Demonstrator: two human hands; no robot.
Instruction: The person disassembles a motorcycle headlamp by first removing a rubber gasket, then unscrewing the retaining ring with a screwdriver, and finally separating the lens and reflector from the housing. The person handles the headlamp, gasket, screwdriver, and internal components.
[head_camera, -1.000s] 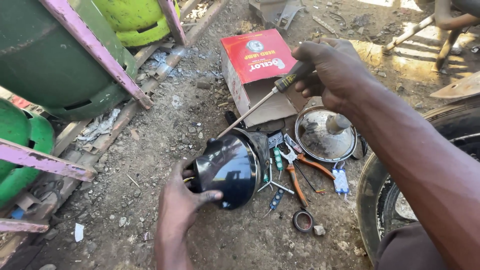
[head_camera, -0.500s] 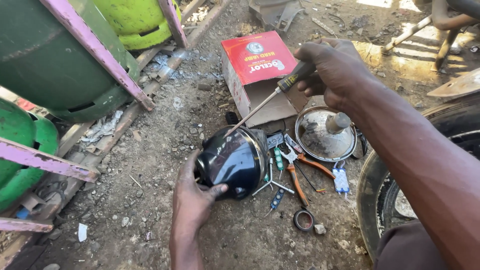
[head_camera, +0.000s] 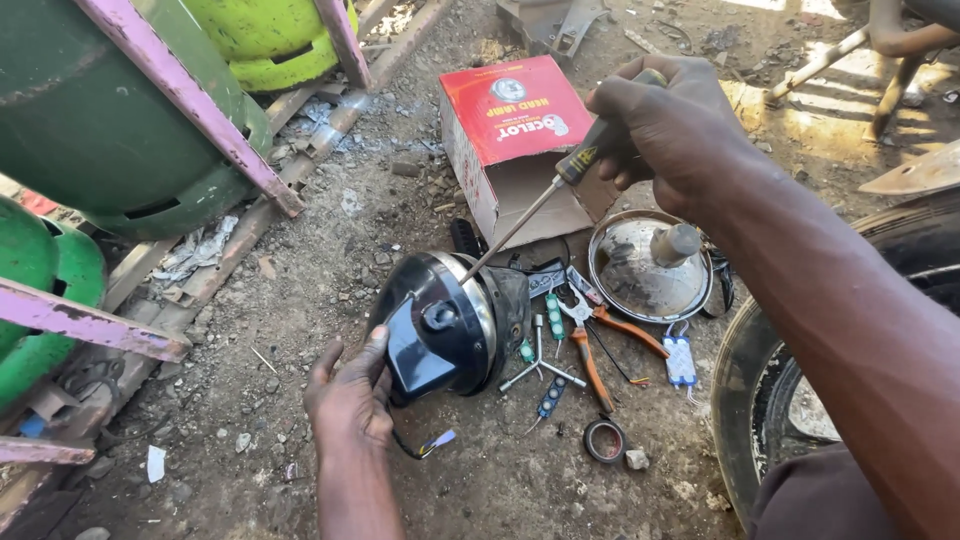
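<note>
A black round headlamp housing (head_camera: 445, 325) lies on the dirt ground. My left hand (head_camera: 352, 395) steadies it from the near-left side, fingers against its shell. My right hand (head_camera: 672, 125) grips a screwdriver (head_camera: 540, 200) with a black and yellow handle. Its shaft slants down-left and the tip meets the housing's chrome rim. A loose chrome reflector (head_camera: 648, 265) with a bulb socket lies to the right of the housing.
A red cardboard box (head_camera: 510, 130) lies open behind the housing. Orange-handled pliers (head_camera: 595, 335), a cross wrench (head_camera: 540, 360), a roll of black tape (head_camera: 604, 440) and small connectors lie at the right. Green gas cylinders (head_camera: 100, 120) in pink racks stand left. A tyre (head_camera: 770, 390) is at right.
The headlamp housing has turned in my left hand, so its back now faces up. My left hand has shifted grip lower on it. The screwdriver tip stays at the rim.
</note>
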